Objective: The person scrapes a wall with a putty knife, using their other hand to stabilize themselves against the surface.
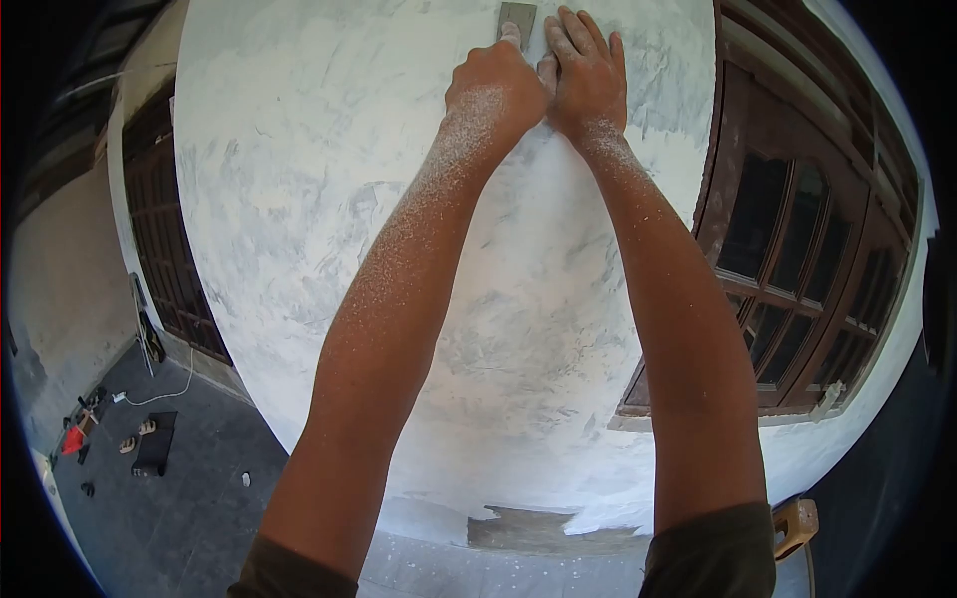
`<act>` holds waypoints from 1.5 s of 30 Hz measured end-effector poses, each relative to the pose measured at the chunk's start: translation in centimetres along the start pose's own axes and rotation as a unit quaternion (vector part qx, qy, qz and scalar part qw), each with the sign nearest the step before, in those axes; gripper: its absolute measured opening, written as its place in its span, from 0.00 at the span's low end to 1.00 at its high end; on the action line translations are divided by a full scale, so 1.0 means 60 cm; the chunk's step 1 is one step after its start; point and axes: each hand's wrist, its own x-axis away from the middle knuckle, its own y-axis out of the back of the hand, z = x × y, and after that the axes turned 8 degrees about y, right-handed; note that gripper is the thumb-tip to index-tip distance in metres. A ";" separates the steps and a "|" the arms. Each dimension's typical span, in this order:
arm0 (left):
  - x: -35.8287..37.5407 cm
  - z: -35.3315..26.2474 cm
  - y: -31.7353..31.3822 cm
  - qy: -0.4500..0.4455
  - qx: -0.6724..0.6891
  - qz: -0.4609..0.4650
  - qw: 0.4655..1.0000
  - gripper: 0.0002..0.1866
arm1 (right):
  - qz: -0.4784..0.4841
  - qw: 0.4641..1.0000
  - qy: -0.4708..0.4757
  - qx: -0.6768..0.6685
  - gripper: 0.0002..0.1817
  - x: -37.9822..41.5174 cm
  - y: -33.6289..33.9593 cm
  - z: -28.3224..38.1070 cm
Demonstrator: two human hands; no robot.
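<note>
At the top of the head view, my left hand (497, 85) is closed around a putty knife, one finger pressed along its flat grey-brown blade (517, 18). The handle is hidden in the fist. Close beside it, my right hand (586, 85) lies with outstretched fingers against the wall, its thumb side near the left hand. Both hands rest high on a white wall (329, 140) streaked with grey patches of plaster. Pale dust covers my left forearm and both wrists.
A brown wooden window (788, 229) with glass panes is set in the wall at right. A bare grey-brown patch (538, 530) shows low on the wall. Sandals (138, 436), a black mat (154, 445) and a white cable (159, 397) lie on the left floor. A stool (795, 526) stands lower right.
</note>
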 end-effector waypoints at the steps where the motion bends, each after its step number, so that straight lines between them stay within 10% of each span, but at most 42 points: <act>1: -0.019 -0.021 0.026 0.062 0.027 0.093 0.993 0.30 | -0.001 1.000 0.002 0.002 0.27 0.002 -0.001 0.000; 16: -0.039 -0.013 0.032 0.060 0.039 0.117 0.991 0.31 | 0.002 1.000 -0.004 -0.023 0.28 0.004 0.002 -0.001; 21: -0.020 0.035 -0.051 -0.068 -0.061 -0.102 0.991 0.35 | -0.006 1.000 -0.009 -0.006 0.28 0.002 -0.003 0.001; 26: -0.067 -0.050 0.057 0.129 0.021 0.192 0.973 0.25 | -0.001 1.000 -0.010 -0.030 0.27 0.004 0.002 0.000; 28: -0.021 0.005 -0.034 0.020 -0.019 0.025 0.999 0.33 | 0.000 1.000 -0.011 -0.018 0.28 0.004 -0.004 0.000; 32: -0.044 0.009 -0.011 0.004 -0.004 0.070 0.998 0.31 | -0.003 1.000 -0.002 0.001 0.28 0.001 -0.002 0.002; 34: -0.035 -0.122 0.076 0.213 -0.067 0.094 0.970 0.17 | 0.012 1.000 -0.001 -0.013 0.28 0.000 0.007 0.002; 42: -0.009 0.031 -0.018 0.007 0.011 0.030 0.999 0.35 | 0.002 1.000 0.001 0.001 0.28 0.001 0.001 0.001; 45: -0.089 -0.006 0.039 0.019 0.056 0.183 0.981 0.32 | 0.003 1.000 0.002 -0.012 0.28 -0.001 0.008 0.006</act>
